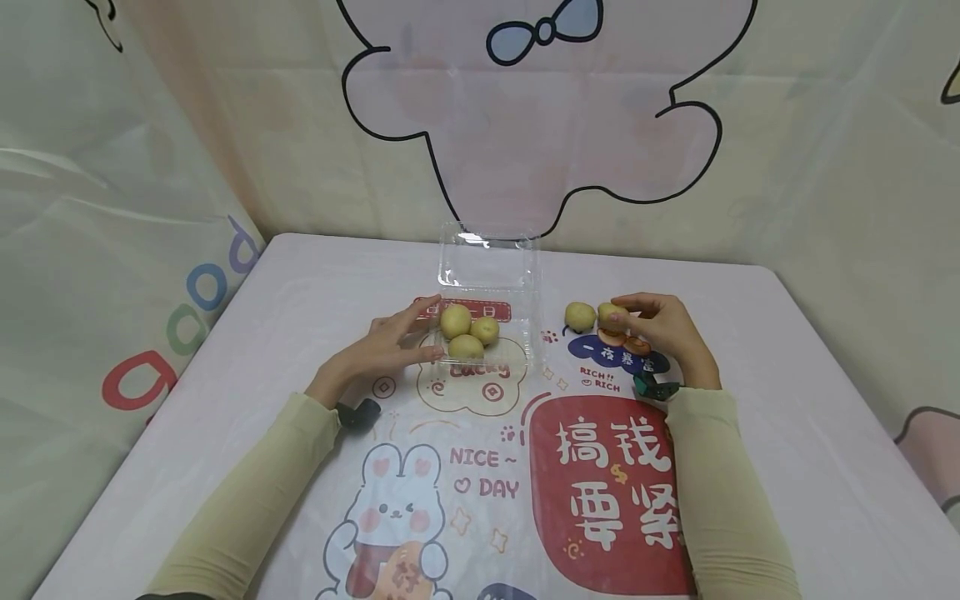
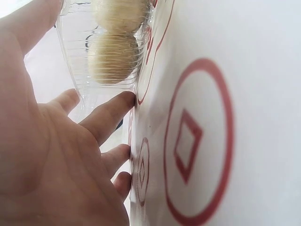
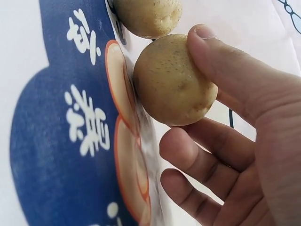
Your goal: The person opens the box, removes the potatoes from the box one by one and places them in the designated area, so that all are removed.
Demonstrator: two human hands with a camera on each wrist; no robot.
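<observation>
Three small yellow potatoes (image 1: 455, 321) lie in a clear plastic clamshell box (image 1: 531, 333), whose lid (image 1: 491, 262) is folded back away from me. At the box's left side, my left hand (image 1: 386, 342) spreads its fingers, with thumb and forefinger touching the near and far corners. Through the ribbed box wall, two potatoes (image 2: 113, 59) show in the left wrist view. My right hand (image 1: 660, 325) pinches a potato (image 3: 174, 80) between thumb and fingers, low over the table. Another potato (image 1: 580, 317) sits just left of it, outside the box.
A white tablecloth (image 1: 765, 350) printed with a rabbit, red patches and lettering covers the table. Behind the table hangs a cartoon-printed curtain (image 1: 300, 167), with another printed cloth (image 1: 112, 250) at the left. Dark wrist cameras (image 1: 360, 415) sit at both cuffs.
</observation>
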